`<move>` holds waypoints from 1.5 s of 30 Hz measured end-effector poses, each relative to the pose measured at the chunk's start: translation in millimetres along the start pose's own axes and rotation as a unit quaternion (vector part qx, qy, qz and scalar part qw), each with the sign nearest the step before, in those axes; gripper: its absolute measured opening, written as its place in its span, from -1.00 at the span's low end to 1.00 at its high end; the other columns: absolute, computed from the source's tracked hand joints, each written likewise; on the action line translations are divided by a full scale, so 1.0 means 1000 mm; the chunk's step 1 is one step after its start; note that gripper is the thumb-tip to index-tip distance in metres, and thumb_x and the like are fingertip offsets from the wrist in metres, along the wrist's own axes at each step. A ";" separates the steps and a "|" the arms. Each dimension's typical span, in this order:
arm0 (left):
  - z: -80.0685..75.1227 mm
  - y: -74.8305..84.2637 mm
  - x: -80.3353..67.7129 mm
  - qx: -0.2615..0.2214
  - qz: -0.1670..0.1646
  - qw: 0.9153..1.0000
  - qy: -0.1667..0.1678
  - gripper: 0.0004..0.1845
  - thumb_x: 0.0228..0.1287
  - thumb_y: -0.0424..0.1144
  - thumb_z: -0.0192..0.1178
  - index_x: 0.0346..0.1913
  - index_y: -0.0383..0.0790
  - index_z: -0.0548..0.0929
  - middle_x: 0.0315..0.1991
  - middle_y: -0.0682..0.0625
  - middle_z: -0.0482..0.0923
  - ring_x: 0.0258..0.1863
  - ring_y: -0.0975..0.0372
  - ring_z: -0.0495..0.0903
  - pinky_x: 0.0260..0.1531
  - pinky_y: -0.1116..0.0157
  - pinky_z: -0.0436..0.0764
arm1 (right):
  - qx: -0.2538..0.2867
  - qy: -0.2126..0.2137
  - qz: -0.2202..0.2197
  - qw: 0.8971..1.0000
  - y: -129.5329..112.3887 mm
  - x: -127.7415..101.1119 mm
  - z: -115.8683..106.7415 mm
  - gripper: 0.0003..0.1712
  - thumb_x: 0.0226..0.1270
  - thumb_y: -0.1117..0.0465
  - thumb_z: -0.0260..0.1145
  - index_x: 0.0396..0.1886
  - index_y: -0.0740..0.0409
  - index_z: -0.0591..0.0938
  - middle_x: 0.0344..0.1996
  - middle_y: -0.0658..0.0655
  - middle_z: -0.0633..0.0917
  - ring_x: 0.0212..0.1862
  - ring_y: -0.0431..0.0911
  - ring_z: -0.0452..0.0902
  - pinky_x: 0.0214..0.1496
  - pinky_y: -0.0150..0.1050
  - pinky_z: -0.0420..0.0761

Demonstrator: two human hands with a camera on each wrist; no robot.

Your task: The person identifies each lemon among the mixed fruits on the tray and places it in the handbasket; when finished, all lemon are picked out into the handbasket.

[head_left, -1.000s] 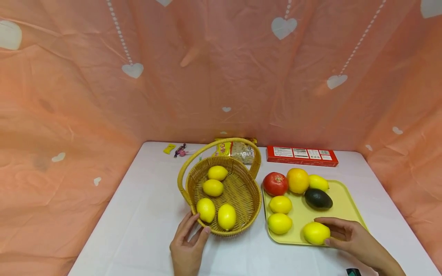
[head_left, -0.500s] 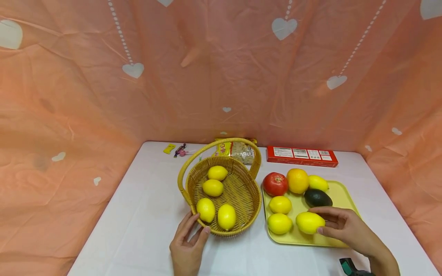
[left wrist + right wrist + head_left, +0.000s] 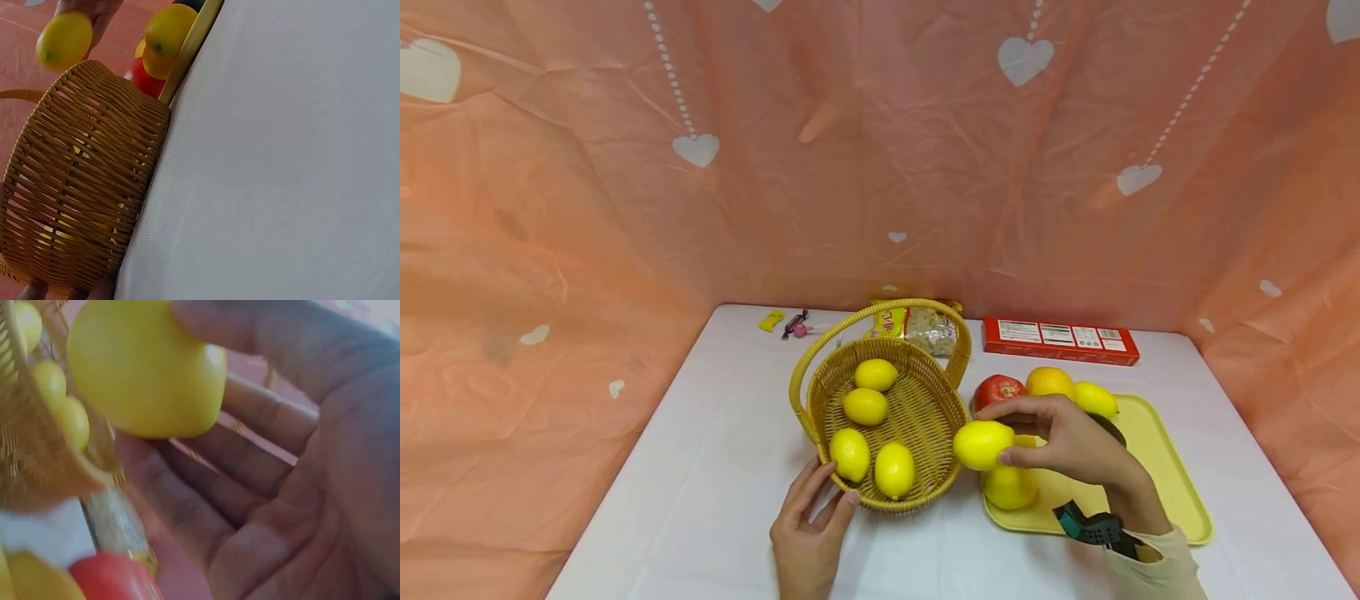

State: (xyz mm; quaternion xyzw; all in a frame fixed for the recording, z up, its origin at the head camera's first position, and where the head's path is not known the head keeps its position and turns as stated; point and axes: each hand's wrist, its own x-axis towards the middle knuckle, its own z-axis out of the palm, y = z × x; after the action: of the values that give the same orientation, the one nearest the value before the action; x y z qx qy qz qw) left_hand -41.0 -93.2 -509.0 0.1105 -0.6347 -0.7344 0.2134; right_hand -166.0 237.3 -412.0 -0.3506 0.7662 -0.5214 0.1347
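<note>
My right hand (image 3: 1060,437) pinches a lemon (image 3: 982,445) between thumb and fingers, up beside the right rim of a wicker basket (image 3: 934,475). In the right wrist view this lemon (image 3: 144,369) fills the top, the thumb over it. My left hand (image 3: 811,525) grips the basket's near left rim; its fingertips (image 3: 34,290) show at the lower edge of the left wrist view. Several lemons (image 3: 894,470) lie inside the basket, under its arched handle (image 3: 801,367). The yellow tray (image 3: 1180,500) holds a lemon (image 3: 1009,487) partly behind my right hand.
Farther back on the tray are a red tomato-like fruit (image 3: 997,390), an orange (image 3: 1049,382), another lemon (image 3: 1095,399) and a mostly hidden dark avocado (image 3: 1108,427). A red box (image 3: 1060,342), a snack bag (image 3: 931,331) and small candies (image 3: 795,323) lie along the back.
My right hand has lifted the lemon from the tray's near side and carried it left to the basket's right rim. The left hand keeps its place on the basket.
</note>
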 end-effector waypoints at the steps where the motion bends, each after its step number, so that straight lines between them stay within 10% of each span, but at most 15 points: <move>1: 0.000 0.000 0.000 0.000 -0.001 1.000 -0.001 -0.51 0.27 -0.58 0.51 0.27 -0.43 0.74 0.45 -0.30 0.50 0.25 0.31 0.71 0.16 0.36 0.82 | 0.003 -0.009 -0.001 1.000 -0.001 0.006 0.003 -0.52 0.44 0.38 0.53 0.31 0.13 0.74 0.15 0.13 0.82 0.06 -0.07 0.82 0.22 -0.27 0.87; 26: 0.001 0.000 0.001 0.011 -0.009 1.000 0.010 -0.50 0.25 -0.58 0.53 0.27 -0.47 0.73 0.46 -0.27 0.49 0.24 0.36 0.70 0.15 0.35 0.83 | -0.146 -0.053 0.001 0.988 -0.012 0.053 0.085 -0.53 0.42 0.11 0.59 0.30 -0.09 0.79 0.23 -0.10 0.81 0.30 -0.16 0.71 0.46 -0.15 0.74; 40: 0.001 0.000 0.001 0.021 -0.016 1.000 0.011 -0.50 0.25 -0.57 0.54 0.27 -0.45 0.74 0.45 -0.23 0.52 0.24 0.39 0.70 0.16 0.33 0.82 | -0.026 0.110 0.001 0.994 0.012 -0.004 -0.022 -0.51 0.45 0.45 0.49 0.34 0.35 0.71 0.22 0.29 0.80 0.26 -0.13 0.77 0.32 -0.34 0.79; 45: 0.001 0.000 0.002 0.027 -0.019 0.999 0.015 -0.50 0.24 -0.58 0.54 0.26 -0.42 0.76 0.44 -0.18 0.55 0.23 0.40 0.70 0.17 0.31 0.82 | -0.027 0.208 0.015 0.978 0.030 -0.039 -0.057 -0.52 0.43 0.58 0.41 0.33 0.46 0.67 0.20 0.02 0.84 0.23 -0.23 0.78 0.23 -0.44 0.80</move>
State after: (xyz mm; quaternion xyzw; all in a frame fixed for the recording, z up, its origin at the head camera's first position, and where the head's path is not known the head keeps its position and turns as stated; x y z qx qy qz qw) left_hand -42.9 -93.4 -508.8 0.1398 -0.6490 -0.7190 0.2057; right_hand -182.6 310.4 -420.8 -0.2264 0.7963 -0.5602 -0.0293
